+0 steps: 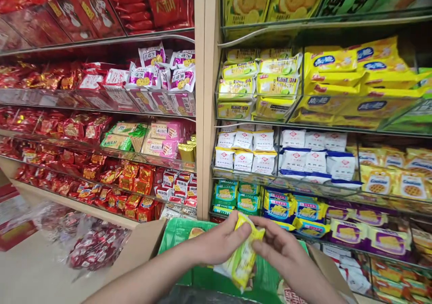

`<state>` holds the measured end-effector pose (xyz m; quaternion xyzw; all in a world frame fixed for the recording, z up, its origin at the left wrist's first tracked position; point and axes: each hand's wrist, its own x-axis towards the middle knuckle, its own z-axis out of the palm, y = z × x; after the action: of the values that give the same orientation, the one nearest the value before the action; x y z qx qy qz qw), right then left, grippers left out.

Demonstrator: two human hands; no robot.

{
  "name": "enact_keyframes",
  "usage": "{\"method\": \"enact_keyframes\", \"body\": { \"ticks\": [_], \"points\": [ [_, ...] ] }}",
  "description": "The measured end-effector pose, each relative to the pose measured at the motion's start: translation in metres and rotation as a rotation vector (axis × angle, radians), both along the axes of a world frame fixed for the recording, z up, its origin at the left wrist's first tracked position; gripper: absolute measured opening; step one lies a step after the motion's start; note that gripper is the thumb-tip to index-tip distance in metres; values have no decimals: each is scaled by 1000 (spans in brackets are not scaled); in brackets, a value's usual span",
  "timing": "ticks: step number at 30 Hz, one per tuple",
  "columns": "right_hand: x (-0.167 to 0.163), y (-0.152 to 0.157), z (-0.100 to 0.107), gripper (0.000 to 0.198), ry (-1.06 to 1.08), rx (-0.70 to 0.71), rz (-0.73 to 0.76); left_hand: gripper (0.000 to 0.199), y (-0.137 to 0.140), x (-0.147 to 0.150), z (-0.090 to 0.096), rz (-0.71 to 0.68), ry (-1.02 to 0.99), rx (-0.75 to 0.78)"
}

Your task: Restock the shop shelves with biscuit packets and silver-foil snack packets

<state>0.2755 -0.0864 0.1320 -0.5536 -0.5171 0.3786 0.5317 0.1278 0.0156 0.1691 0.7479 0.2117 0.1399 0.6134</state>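
In the middle of the lower view a yellow snack packet [243, 261] with green print is tilted above an open box. My left hand [224, 241] grips it from the left, thumb across its upper front. At its upper right edge my right hand [285, 250] pinches the same packet between thumb and fingers. Beneath both hands sits an open cardboard box [143, 245] with large green packages [175, 232] inside. A pale edge under the yellow packet may be a second wrapper; I cannot tell.
Shelves with clear fronts rise ahead, split by a wooden post [204, 92]. Yellow lemon biscuit packs [276, 86] and white packs [302, 160] fill the right side. Red packets [130, 176] line the left. A plastic bag of red-wrapped snacks [94, 248] lies on the floor.
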Motion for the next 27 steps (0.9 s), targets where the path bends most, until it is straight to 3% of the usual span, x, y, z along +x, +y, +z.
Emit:
{"method": "enact_keyframes", "body": {
  "ticks": [4,7,10,14,17,21,25,27],
  "points": [
    [18,12,24,36,114,113,-186,62,9,14,2,-107,-136,-191],
    [26,14,26,31,179,212,-244,51,14,18,-1,107,-228,-235],
    [28,13,22,24,97,299,-261,43,16,21,3,249,-354,-248],
    [31,9,20,15,-163,411,-305,39,16,24,20,191,-431,-417],
    [34,6,30,12,-245,439,-276,49,18,26,34,210,-575,-320],
    [28,7,47,20,-273,524,-314,40,17,31,46,218,-692,-156],
    [24,18,64,12,-579,621,-544,35,12,35,56,161,-724,-95],
    [29,21,79,8,-804,718,-560,38,12,36,65,167,-753,-57]
  ]
}}
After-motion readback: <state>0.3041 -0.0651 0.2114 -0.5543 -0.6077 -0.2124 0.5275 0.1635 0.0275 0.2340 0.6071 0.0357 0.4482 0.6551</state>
